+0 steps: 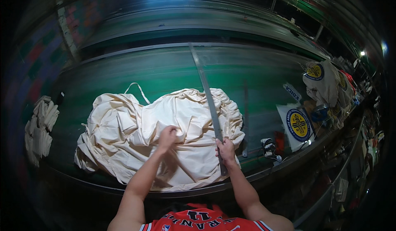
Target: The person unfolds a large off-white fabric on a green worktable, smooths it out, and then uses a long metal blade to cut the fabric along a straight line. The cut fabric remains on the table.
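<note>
A: A dim workshop, with a long green table (173,72) in front and another long table (214,21) beyond it. Where's the work?

B: Heaped at the table's near edge: one cream cloth (119,126), crumpled, a thin cord (143,93) looping from its far side. One metal straightedge (209,99) lies across its right part.

A: And the hands?

B: The right hand (225,150) is wrapped round the straightedge close to its near end. The left hand (168,137) is on the middle folds, fingers curled; I can't tell whether it pinches any fabric.

A: Which step, then?

B: Handling the cloth with the bar over it, I'd judge. The next move seems to call for a firm hold on the bar and care with the loose folds beneath.

A: Count the rest.

B: One folded cloth stack (41,128) at far left, one flat emblem-printed sheet (298,126) at right, one bundle of printed cloth (319,82) behind it, its pieces too jumbled to number. What looks like one second bar (245,146) lies just right of the heap.
</note>
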### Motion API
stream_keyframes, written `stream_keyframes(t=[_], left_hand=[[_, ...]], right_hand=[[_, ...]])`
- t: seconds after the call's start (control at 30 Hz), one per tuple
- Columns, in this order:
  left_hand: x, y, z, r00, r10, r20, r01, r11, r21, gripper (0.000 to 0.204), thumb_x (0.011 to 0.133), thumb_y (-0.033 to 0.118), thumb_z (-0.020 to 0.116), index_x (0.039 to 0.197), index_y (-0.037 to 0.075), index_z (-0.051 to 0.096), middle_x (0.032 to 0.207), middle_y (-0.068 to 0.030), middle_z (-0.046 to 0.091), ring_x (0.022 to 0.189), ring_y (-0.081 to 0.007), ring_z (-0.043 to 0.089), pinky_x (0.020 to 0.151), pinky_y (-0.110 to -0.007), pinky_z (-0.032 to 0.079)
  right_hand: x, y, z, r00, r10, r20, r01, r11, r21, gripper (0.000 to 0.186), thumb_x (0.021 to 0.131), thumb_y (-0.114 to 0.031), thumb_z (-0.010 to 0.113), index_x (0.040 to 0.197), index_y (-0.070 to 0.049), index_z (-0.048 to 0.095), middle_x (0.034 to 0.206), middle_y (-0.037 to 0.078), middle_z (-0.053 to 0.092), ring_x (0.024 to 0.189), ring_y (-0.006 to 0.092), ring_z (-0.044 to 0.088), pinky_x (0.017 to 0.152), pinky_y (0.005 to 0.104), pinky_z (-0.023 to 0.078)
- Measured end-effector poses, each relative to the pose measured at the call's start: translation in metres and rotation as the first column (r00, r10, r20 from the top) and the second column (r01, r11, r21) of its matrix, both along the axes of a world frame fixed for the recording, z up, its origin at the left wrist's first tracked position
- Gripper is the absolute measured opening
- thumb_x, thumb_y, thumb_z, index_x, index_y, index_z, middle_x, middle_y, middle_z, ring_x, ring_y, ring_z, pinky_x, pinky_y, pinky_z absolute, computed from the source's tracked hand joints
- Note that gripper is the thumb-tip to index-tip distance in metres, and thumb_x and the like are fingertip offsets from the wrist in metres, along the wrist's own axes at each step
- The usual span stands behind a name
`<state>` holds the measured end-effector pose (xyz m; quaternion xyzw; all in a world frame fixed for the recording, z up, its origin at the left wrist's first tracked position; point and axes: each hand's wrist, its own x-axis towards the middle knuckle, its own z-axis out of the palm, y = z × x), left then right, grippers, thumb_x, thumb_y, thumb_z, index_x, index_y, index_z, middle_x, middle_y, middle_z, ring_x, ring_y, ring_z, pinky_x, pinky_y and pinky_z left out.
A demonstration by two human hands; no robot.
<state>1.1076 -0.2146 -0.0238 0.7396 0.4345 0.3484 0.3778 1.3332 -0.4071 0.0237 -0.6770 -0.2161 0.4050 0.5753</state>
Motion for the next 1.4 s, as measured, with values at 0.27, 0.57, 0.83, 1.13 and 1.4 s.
stream_keyframes(t=[0.27, 0.57, 0.83, 1.13, 1.4], left_hand=[[-0.188, 0.06, -0.011, 0.756, 0.49, -0.434, -0.369, 0.867, 0.335, 0.028, 0.081, 0.01, 0.064, 0.108, 0.005, 0.068, 0.129, -0.0158, 0.053, 0.125, -0.0358, 0.047, 0.105, -0.055, 0.035], [-0.318, 0.073, 0.025, 0.428, 0.537, -0.727, -0.44, 0.826, 0.351, 0.078, 0.083, 0.027, 0.074, 0.151, 0.013, 0.037, 0.165, -0.0132, 0.003, 0.146, -0.0415, 0.023, 0.112, -0.063, 0.024], [-0.389, 0.075, 0.023, 0.47, -0.369, -0.802, 0.228, 0.929, -0.293, 0.045, 0.083, 0.023, 0.06, 0.126, 0.006, 0.061, 0.107, -0.0223, 0.069, 0.099, -0.0382, 0.068, 0.084, -0.047, 0.054], [-0.411, 0.119, 0.02, 0.79, 0.059, -0.611, -0.019, 0.997, 0.073, 0.029, 0.086, 0.022, 0.063, 0.105, 0.0, 0.065, 0.11, -0.0245, 0.065, 0.103, -0.0407, 0.062, 0.085, -0.044, 0.05], [-0.434, 0.166, -0.01, 0.811, 0.375, -0.448, -0.464, 0.88, -0.102, 0.067, 0.077, 0.011, 0.066, 0.14, 0.006, 0.046, 0.118, -0.0287, 0.063, 0.117, -0.0424, 0.059, 0.096, -0.046, 0.049]], right_hand=[[-0.088, -0.018, -0.003, 0.978, 0.209, -0.023, -0.21, 0.974, -0.085, 0.03, 0.094, -0.027, 0.069, 0.096, 0.001, 0.059, 0.067, 0.004, 0.06, 0.047, 0.009, 0.054, 0.042, 0.0247, 0.046], [-0.19, -0.017, -0.001, 0.958, 0.278, -0.068, -0.285, 0.948, -0.142, 0.031, 0.092, -0.026, 0.072, 0.099, 0.001, 0.058, 0.066, 0.005, 0.059, 0.05, 0.0116, 0.056, 0.042, 0.026, 0.047], [-0.278, -0.027, 0.001, 0.962, 0.273, 0.009, -0.267, 0.947, -0.177, 0.03, 0.092, -0.027, 0.072, 0.096, 0.001, 0.06, 0.067, 0.006, 0.061, 0.049, 0.0127, 0.056, 0.044, 0.0281, 0.046], [-0.343, -0.036, -0.015, 0.965, 0.242, 0.105, -0.212, 0.948, -0.236, 0.031, 0.09, -0.029, 0.073, 0.094, -0.001, 0.061, 0.068, 0.004, 0.061, 0.052, 0.0112, 0.056, 0.048, 0.0277, 0.046], [-0.349, -0.067, 0.005, 0.96, 0.267, 0.08, -0.237, 0.934, -0.266, 0.033, 0.089, -0.031, 0.075, 0.093, 0.0, 0.064, 0.068, 0.003, 0.062, 0.053, 0.0112, 0.058, 0.049, 0.0278, 0.048]])
